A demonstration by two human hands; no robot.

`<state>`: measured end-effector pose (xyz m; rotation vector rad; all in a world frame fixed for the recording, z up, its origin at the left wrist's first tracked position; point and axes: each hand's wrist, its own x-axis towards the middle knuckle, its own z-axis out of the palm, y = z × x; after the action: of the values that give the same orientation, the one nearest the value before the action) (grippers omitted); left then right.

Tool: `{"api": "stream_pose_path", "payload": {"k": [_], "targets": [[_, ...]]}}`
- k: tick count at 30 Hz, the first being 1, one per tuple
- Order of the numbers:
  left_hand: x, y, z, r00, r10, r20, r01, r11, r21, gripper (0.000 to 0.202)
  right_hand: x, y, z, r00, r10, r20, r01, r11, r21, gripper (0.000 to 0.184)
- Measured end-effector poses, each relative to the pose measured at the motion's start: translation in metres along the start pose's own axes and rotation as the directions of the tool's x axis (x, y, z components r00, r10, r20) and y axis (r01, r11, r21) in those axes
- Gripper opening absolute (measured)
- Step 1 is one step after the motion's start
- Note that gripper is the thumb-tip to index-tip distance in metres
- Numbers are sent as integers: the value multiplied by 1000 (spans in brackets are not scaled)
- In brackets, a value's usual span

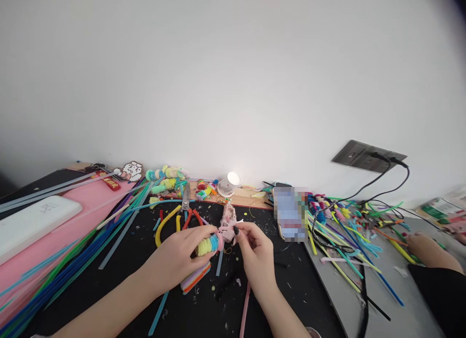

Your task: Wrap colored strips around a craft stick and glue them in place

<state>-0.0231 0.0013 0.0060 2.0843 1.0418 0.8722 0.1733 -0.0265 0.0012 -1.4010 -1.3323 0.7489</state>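
My left hand (185, 250) is closed around a coiled roll of fuzzy pipe cleaner (208, 245), banded yellow, blue and pink. Just right of it, my right hand (257, 250) has thumb and fingers pinched together at the roll's pink end. A pink pipe cleaner (245, 311) hangs below that hand; whether the fingers grip it is hidden. Directly behind both hands lies a pink tool (228, 219), probably a glue gun, partly covered by the fingers. Pliers or cutters with red and yellow handles (167, 221) rest beyond my left hand. Under it sits a striped bundle (195, 278).
Long pipe cleaners (87, 260) spread over a pink surface at left, beside a white case (40, 224). A lit white cup-shaped lamp (229, 183) stands by the wall. At right are a phone (291, 214), cables (364, 279), loose pipe cleaners and another person's hand (431, 250).
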Motion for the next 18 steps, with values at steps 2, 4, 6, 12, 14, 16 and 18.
{"api": "stream_pose_path", "payload": {"k": [2,4,6,12,14,16,18], "targets": [[-1,-1,0,1000,11,-10,-11,1000,-19,30,2,2,-1,1000,5,-20,-6,1000,-4,17],[-1,-2,-1,999,-8,-40,7,999,-33,31,4,3,-2,999,-32,-32,30,999,-42,17],[-1,-3,-1,996,-28,-84,26,999,-27,33,5,2,-4,993,-108,-50,101,988,-121,20],[2,-7,-3,950,-108,-294,97,994,-51,29,14,8,-14,956,-230,-181,139,902,-409,19],[3,-6,-4,927,-138,-349,114,990,-89,28,16,12,-15,971,-183,-152,89,871,-484,25],[3,-6,-6,903,-146,-403,112,988,-106,27,17,15,-15,988,-121,-98,51,846,-531,29],[3,-6,-7,881,-139,-452,110,990,-88,24,18,17,-15,996,-76,-48,37,836,-547,30]]}}
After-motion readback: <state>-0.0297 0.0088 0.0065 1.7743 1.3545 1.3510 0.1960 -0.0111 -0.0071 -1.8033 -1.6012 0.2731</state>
